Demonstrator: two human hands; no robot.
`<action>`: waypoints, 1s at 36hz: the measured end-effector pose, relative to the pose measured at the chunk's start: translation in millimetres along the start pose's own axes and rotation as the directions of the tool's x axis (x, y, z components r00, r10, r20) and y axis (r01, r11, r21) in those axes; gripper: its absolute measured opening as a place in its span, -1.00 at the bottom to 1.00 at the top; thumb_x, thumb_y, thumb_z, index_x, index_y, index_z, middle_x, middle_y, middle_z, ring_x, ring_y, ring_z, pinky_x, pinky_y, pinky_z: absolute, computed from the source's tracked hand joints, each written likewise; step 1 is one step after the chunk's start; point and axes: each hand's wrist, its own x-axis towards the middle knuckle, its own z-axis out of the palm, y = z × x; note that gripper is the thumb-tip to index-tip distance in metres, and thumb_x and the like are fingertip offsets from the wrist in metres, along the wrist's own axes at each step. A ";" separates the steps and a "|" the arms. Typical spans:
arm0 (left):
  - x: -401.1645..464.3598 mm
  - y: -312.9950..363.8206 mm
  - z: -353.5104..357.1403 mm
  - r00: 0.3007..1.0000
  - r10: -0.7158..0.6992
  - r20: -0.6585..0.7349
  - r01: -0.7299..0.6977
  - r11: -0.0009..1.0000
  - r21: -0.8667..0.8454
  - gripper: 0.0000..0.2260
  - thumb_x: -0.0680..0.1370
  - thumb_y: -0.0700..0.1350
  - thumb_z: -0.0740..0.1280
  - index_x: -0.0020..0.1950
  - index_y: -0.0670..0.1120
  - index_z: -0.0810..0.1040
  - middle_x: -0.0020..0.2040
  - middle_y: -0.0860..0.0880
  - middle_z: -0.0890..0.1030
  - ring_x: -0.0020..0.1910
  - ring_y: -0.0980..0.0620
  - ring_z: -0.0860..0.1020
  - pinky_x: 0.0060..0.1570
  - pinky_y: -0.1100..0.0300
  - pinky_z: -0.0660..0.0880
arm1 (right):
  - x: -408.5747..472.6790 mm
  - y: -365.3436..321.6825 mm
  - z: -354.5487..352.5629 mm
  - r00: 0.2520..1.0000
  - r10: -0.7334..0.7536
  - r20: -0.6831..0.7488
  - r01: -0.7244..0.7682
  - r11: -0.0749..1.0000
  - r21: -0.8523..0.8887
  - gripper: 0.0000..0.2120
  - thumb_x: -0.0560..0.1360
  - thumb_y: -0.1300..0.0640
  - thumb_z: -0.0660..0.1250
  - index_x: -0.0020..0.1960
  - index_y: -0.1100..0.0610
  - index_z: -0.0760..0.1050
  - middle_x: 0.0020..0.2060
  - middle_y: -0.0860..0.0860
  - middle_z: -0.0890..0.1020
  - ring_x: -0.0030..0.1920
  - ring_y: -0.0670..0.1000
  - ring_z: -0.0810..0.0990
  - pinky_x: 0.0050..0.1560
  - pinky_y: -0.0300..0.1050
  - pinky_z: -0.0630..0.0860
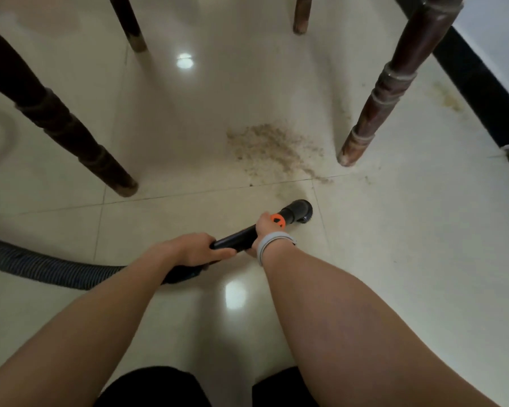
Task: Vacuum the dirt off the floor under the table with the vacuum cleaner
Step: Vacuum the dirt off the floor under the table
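Dirt: a patch of brown, sandy dirt (pixel 272 148) was seen spread on the pale glossy tiled floor (pixel 394 259), just beside the foot of the dark turned wooden table leg on the right (pixel 376 107); a thin trail was drawn out of it toward a tile joint.
Second patch: a fainter smear of dirt (pixel 448 98) was seen farther right, near the black skirting board (pixel 476 83).
Nozzle: the black round vacuum nozzle (pixel 299 211) was set low at the floor, near the patch but apart from it, with an orange collar (pixel 278 220) just behind it.
Wand: the black rigid vacuum tube (pixel 235 240) was held by both hands.
Right hand: the right hand (pixel 263 230) was clamped around the tube just behind the collar; a grey wristband (pixel 272 245) was worn on that wrist.
Left hand: the left hand (pixel 194 249) was closed around the rear end of the tube.
Hose: the dark ribbed flexible hose (pixel 41 267) was laid across the floor to the left.
Other legs: three more dark wooden legs (pixel 56 118) were seen standing on the floor.
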 end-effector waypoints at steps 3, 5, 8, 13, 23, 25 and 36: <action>-3.0 8.6 -10.9 0.999 -0.014 0.035 0.014 1.000 0.014 -0.49 0.56 0.29 0.15 0.11 -0.13 0.54 -0.18 -0.03 0.61 -0.27 0.03 0.55 -0.20 0.23 0.44 | -2.0 -8.5 -0.3 0.999 0.004 0.037 -0.003 1.000 -0.024 -0.55 0.63 0.02 0.06 0.47 0.17 0.21 0.40 0.15 0.35 0.37 0.16 0.39 0.33 0.10 0.40; -1.5 5.4 -13.5 0.999 -0.021 0.035 0.020 0.999 0.027 -0.49 0.56 0.28 0.14 0.11 -0.14 0.54 -0.17 -0.04 0.62 -0.27 0.03 0.56 -0.21 0.25 0.44 | -0.2 -8.4 6.1 0.998 0.018 0.060 -0.015 0.998 -0.057 -0.55 0.63 -0.01 0.05 0.46 0.16 0.22 0.39 0.14 0.37 0.35 0.16 0.41 0.31 0.09 0.41; 3.0 -10.5 -15.0 0.999 -0.034 0.025 0.033 0.999 0.017 -0.47 0.55 0.31 0.12 0.09 -0.12 0.55 -0.17 -0.04 0.66 -0.29 0.04 0.59 -0.23 0.25 0.46 | 10.5 -8.3 16.3 0.994 0.070 0.080 -0.065 0.996 -0.067 -0.58 0.59 0.03 0.13 0.42 0.12 0.25 0.35 0.14 0.41 0.29 0.19 0.46 0.27 0.13 0.46; 15.4 -28.2 -17.6 1.000 -0.004 0.008 0.004 0.999 -0.053 -0.51 0.53 0.34 0.12 0.05 -0.06 0.54 -0.21 -0.02 0.68 -0.29 0.05 0.63 -0.17 0.22 0.51 | 15.0 -25.2 21.4 0.957 0.275 0.092 -0.268 0.960 -0.080 -0.84 0.54 0.10 0.21 0.01 0.18 0.33 0.07 0.17 0.48 0.07 0.24 0.52 0.07 0.24 0.54; 48.1 -51.8 2.4 0.988 0.110 -0.105 -0.124 0.982 -0.140 -0.62 0.53 0.32 0.15 -0.06 0.05 0.53 -0.27 0.04 0.65 -0.32 0.08 0.60 -0.19 0.17 0.53 | 39.9 -12.5 42.2 0.991 0.137 -0.010 -0.137 0.984 -0.117 -0.82 0.53 0.03 0.20 -0.07 0.14 0.32 -0.10 0.14 0.49 -0.04 0.16 0.54 0.03 0.15 0.58; 49.4 -65.3 5.9 0.990 0.102 -0.102 -0.118 0.979 -0.165 -0.62 0.53 0.33 0.13 -0.08 0.07 0.53 -0.27 0.06 0.65 -0.30 0.08 0.61 -0.18 0.17 0.53 | 37.8 -5.7 57.1 0.994 0.111 -0.021 -0.113 0.986 -0.121 -0.82 0.52 0.04 0.22 -0.02 0.15 0.34 -0.08 0.14 0.50 -0.02 0.17 0.55 0.05 0.18 0.57; 39.5 -133.8 -0.3 0.998 0.062 0.005 -0.049 0.830 -0.556 -0.53 0.55 0.25 0.17 0.05 -0.14 0.56 -0.33 -0.10 0.64 -0.43 -0.03 0.59 -0.34 0.11 0.55 | 15.5 11.1 121.0 0.975 0.126 0.183 -0.088 0.975 -0.204 -0.80 0.58 0.02 0.23 0.04 0.15 0.35 -0.12 0.10 0.53 -0.03 0.15 0.56 -0.05 0.08 0.56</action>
